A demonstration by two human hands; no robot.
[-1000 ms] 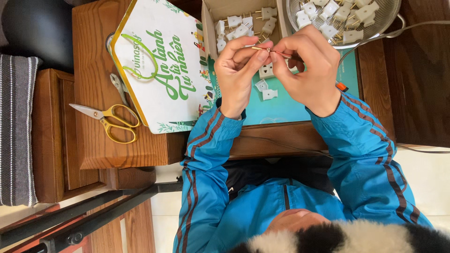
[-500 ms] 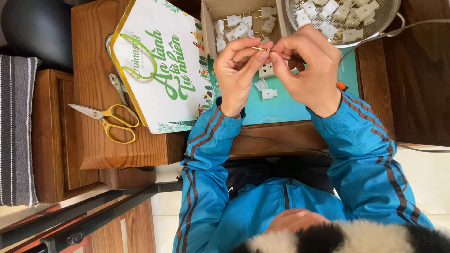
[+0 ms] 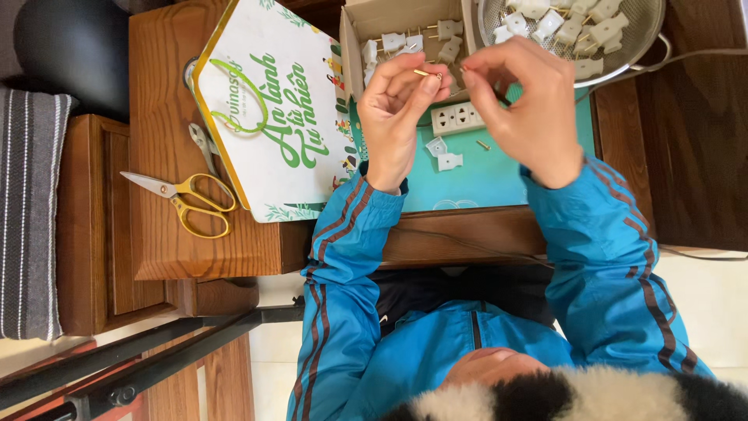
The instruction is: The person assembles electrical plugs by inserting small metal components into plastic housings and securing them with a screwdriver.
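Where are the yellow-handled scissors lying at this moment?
In the head view, the yellow-handled scissors lie on the wooden table at the picture's left, beside the white hexagonal box lid with green lettering.

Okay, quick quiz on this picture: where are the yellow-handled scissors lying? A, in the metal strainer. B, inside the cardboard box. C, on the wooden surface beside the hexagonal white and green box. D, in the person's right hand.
C: the yellow-handled scissors lie flat on the wooden surface next to the hexagonal box, away from both hands.
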